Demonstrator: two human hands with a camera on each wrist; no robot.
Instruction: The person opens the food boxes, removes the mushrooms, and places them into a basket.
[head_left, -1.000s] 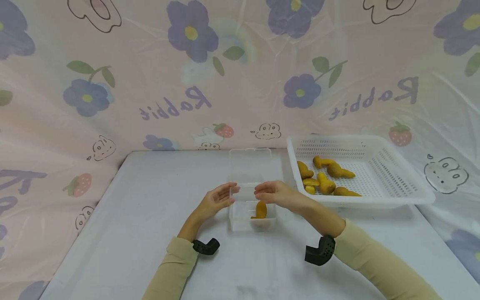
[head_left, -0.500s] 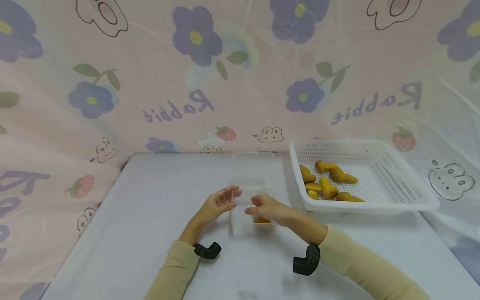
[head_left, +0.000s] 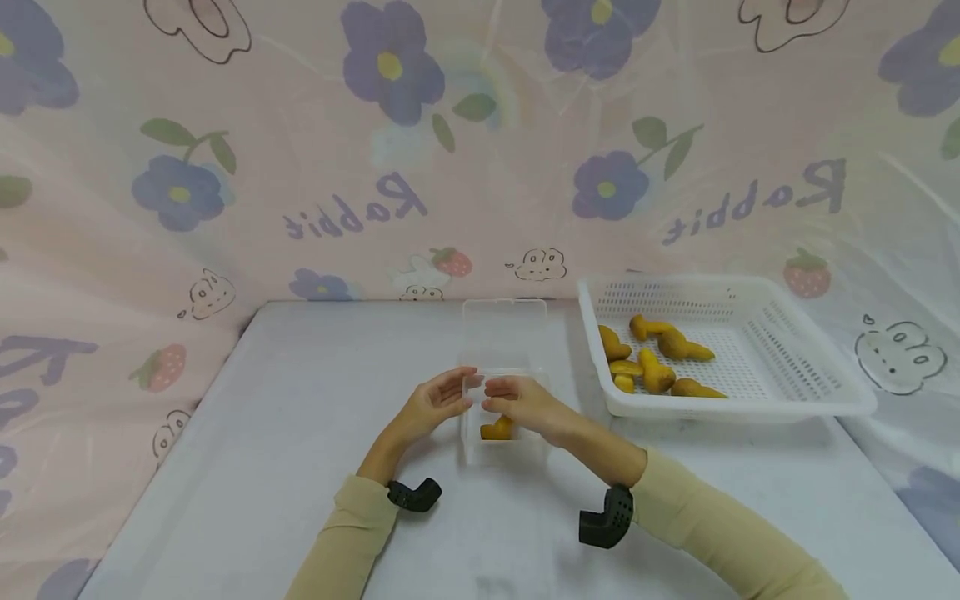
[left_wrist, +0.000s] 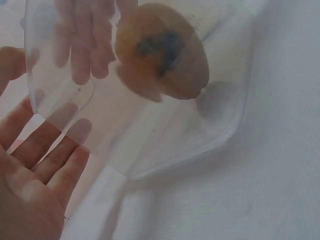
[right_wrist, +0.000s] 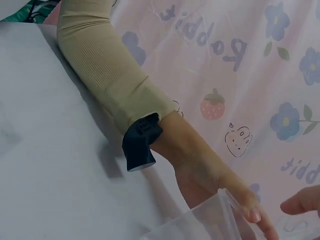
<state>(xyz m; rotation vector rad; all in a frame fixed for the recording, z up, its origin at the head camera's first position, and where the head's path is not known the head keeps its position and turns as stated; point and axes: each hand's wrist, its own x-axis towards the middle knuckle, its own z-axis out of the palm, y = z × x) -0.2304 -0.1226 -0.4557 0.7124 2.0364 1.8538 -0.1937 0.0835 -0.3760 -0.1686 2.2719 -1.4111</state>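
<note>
A clear plastic box [head_left: 483, 455] stands at mid-table, its lid [head_left: 504, 332] swung back behind it. One yellow-brown mushroom [head_left: 495, 431] lies inside, and its cap shows through the box wall in the left wrist view. My left hand [head_left: 426, 410] rests at the box's left side, fingers extended and touching the wall. Over the box is my right hand [head_left: 531, 408], with loosely extended fingers beside the mushroom. In the left wrist view several right fingers [left_wrist: 102, 47] show through the plastic. The right wrist view catches only a corner of the box [right_wrist: 200, 220].
A white perforated basket [head_left: 780, 354] at the back right holds several yellow-brown mushrooms [head_left: 656, 375]. Its left wall stands near the box. A printed curtain [head_left: 487, 183] rises behind the table [head_left: 315, 350].
My right hand has lowered into the box, covering the mushroom, then risen slightly and shifted left. The mushroom now lies further left in the box. My left hand has stayed at the box's side.
</note>
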